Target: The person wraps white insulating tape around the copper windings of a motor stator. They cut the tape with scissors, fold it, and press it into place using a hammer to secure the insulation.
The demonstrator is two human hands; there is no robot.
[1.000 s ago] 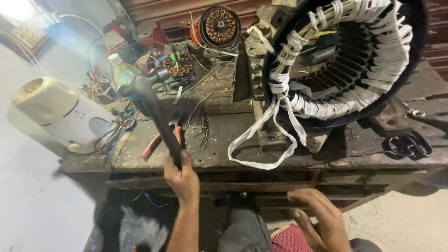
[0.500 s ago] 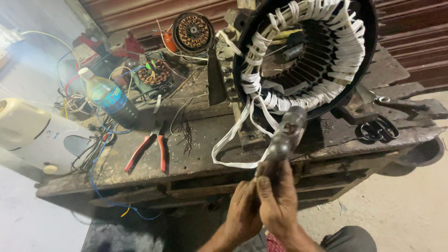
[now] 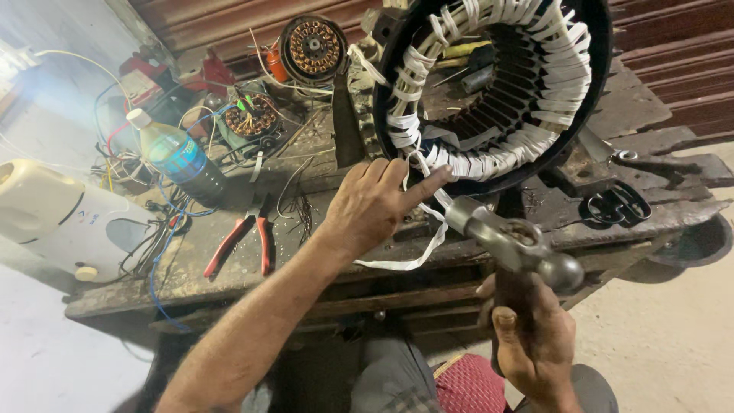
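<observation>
- A ball-peen hammer (image 3: 514, 243) is held upright before the table's (image 3: 229, 291) front edge, gripped by its handle in the right hand (image 3: 535, 340), fingers closed around it.
- The left hand (image 3: 375, 203) is laid against the large stator (image 3: 497, 92), fingers spread, index finger extended to the white-taped windings (image 3: 489, 162).
- Red-handled pliers (image 3: 243, 243) and a plastic bottle (image 3: 180, 159) are seen leftward.

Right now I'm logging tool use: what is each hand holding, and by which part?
The right hand holds a ball-peen hammer by its handle. The left hand holds nothing.
</observation>
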